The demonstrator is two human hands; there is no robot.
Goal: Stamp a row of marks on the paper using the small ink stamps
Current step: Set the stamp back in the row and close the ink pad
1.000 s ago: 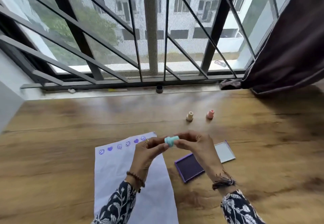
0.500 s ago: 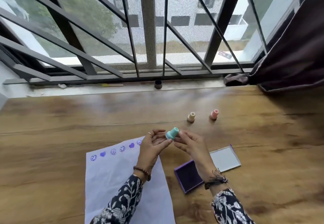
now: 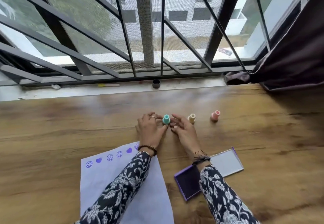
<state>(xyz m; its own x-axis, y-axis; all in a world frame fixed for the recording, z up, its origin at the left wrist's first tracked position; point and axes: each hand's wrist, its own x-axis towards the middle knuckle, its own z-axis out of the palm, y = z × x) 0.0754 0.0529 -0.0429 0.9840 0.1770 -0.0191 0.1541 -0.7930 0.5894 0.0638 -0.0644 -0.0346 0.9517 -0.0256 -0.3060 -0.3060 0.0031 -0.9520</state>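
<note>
Now we've got the wooden table point(image 3: 70, 127) w/ one paper sheet point(image 3: 98, 178) carrying six purple marks along its far edge. One ink pad point(image 3: 187, 181) lies lid-open for re-inking. Left hand point(image 3: 150, 129) and right hand point(image 3: 184, 129), fingers loosely spread, flank the teal stamp point(image 3: 166, 119), upright; prob. parking it beside the cream stamp point(image 3: 191, 118) and pink stamp point(image 3: 215, 115): three stamps.

Teal stamp point(image 3: 166, 119) upright beside cream stamp point(image 3: 191, 118) and pink stamp point(image 3: 215, 115), paper point(image 3: 98, 176) bearing purple marks
</note>
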